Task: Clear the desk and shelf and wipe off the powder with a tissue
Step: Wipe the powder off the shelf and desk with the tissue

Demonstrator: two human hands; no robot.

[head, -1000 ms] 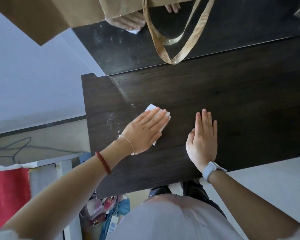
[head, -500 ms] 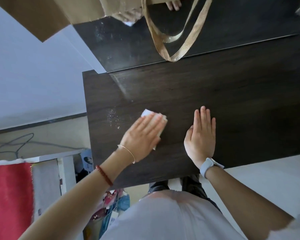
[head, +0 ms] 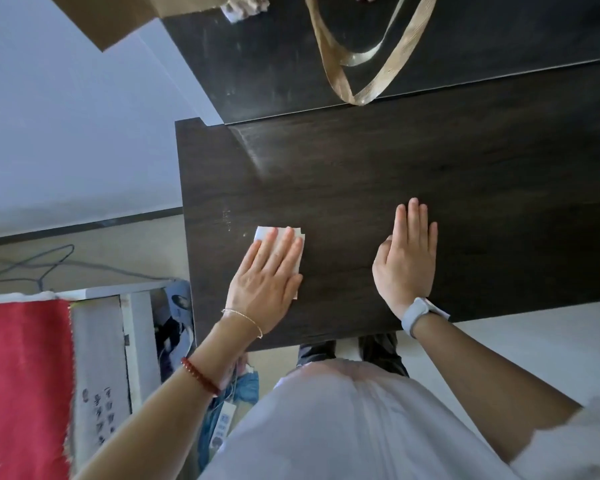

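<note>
Desk [head: 395, 174]: L hand [head: 267, 278] flat on tissue [head: 262, 233].

My left hand [head: 269, 275] lies flat on the table [head: 482, 188], near its left edge, pressing the tissue [head: 262, 233] onto the top. Powder [head: 227, 216] sits just beyond and left of the tissue. My right hand [head: 407, 259] lies flat on the table, right of the left, apart from it. A strap [head: 357, 93] hangs behind, its loop reaching the table's far edge. Left of the table, on the floor: a hanger [head: 32, 265].
</note>
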